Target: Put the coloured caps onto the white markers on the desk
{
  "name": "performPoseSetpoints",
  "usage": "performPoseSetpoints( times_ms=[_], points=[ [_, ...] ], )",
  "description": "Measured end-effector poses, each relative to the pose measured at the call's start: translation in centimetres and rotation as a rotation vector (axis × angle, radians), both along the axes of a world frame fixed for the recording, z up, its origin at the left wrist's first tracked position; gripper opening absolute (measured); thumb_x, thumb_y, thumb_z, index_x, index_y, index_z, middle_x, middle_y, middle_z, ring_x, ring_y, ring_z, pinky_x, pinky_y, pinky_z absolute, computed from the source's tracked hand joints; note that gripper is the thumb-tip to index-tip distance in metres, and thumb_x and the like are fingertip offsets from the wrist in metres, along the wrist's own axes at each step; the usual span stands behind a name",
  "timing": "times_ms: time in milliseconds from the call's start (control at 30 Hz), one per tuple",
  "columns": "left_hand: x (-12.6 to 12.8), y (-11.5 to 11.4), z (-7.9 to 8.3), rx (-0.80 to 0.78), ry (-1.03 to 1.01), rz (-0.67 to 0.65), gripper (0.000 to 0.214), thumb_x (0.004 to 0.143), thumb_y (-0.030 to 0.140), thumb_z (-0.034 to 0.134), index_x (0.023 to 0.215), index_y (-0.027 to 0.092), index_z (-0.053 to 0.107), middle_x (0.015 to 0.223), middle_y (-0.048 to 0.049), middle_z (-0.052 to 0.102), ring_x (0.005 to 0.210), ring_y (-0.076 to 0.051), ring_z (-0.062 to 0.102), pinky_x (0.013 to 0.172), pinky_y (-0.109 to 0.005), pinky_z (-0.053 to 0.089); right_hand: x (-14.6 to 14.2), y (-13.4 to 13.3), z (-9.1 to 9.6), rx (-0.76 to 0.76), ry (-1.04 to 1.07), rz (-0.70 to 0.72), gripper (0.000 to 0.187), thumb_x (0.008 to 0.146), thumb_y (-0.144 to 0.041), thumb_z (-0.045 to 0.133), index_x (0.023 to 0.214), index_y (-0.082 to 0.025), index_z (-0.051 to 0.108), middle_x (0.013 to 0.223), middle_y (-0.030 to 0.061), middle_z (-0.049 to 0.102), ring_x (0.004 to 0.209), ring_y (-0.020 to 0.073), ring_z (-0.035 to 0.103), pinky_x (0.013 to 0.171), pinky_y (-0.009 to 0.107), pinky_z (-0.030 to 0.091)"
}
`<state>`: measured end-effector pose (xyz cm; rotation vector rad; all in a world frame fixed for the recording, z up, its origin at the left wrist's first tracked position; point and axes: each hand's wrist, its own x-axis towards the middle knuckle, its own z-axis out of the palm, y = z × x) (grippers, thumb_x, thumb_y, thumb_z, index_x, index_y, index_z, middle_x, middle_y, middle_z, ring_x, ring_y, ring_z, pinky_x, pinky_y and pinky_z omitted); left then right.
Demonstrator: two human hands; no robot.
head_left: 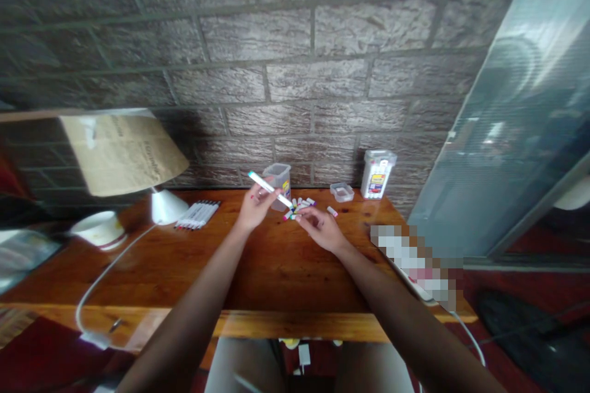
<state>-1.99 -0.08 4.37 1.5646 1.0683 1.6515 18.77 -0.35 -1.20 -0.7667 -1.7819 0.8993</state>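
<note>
My left hand [255,206] is closed around a white marker [267,186] with a teal upper end, held at a slant with its lower end towards my right hand. My right hand [322,229] pinches a small teal-green marker cap [295,217] just below that lower end. Several loose marker caps [304,202] in pink, purple and other colours lie beyond my right fingers, and one pink-ended cap [332,211] lies apart to the right. Behind my left hand stands a clear plastic container [279,170], partly hidden by the marker.
On the wooden table [193,270], a row of white markers [199,214] lies beside a lamp [168,207] and a white bowl [99,228]. A clear lid [342,192] and a filled marker box [378,175] stand at the back right. A blurred-out object [415,264] lies at the right edge.
</note>
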Motion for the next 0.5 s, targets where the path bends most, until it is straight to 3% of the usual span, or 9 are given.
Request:
performPoseSetpoints(
  times_ms=[100,233,367,500],
  points=[
    [-1.5,1.9,3.4,0.171,0.047,0.079,0.072,0.073,0.057,0.078,0.128,0.017,0.053,0.093,-0.0076,0.075,0.09,-0.02,0.073,0.079,-0.029,0.057,0.1,0.4,-0.4,0.047,-0.057,-0.026,0.031,0.088,-0.05,0.063,0.092,-0.02,0.072,0.081,0.0012,0.07,0.067,0.0133,0.056,0.064,0.026,0.044],
    [-2.6,4.8,6.8,0.313,0.112,0.204,0.057,0.081,0.058,0.07,0.117,0.017,0.054,0.094,-0.0087,0.073,0.093,-0.021,0.073,0.079,-0.029,0.058,0.1,0.3,-0.7,0.055,-0.134,0.007,0.033,0.089,-0.05,0.06,0.086,-0.019,0.071,0.07,-0.0011,0.064,0.063,0.0119,0.053,0.062,0.025,0.041],
    [-2.8,6.7,7.1,0.183,0.23,0.273,0.044,0.082,0.053,0.07,0.103,0.016,0.058,0.09,-0.0099,0.073,0.086,-0.022,0.074,0.075,-0.031,0.059,0.1,0.0,-0.6,0.065,-0.176,0.03,0.032,0.089,-0.049,0.06,0.084,-0.019,0.071,0.065,-0.002,0.061,0.06,0.0113,0.051,0.059,0.024,0.039],
    [-2.2,6.8,6.0,-0.016,0.563,0.364,0.036,0.083,0.049,0.066,0.099,0.017,0.066,0.086,-0.0092,0.076,0.086,-0.025,0.074,0.08,-0.033,0.056,0.2,0.1,-0.6,0.074,-0.194,0.019,0.032,0.09,-0.048,0.06,0.086,-0.019,0.073,0.063,-0.0022,0.06,0.058,0.0108,0.05,0.06,0.024,0.04]
  ],
)
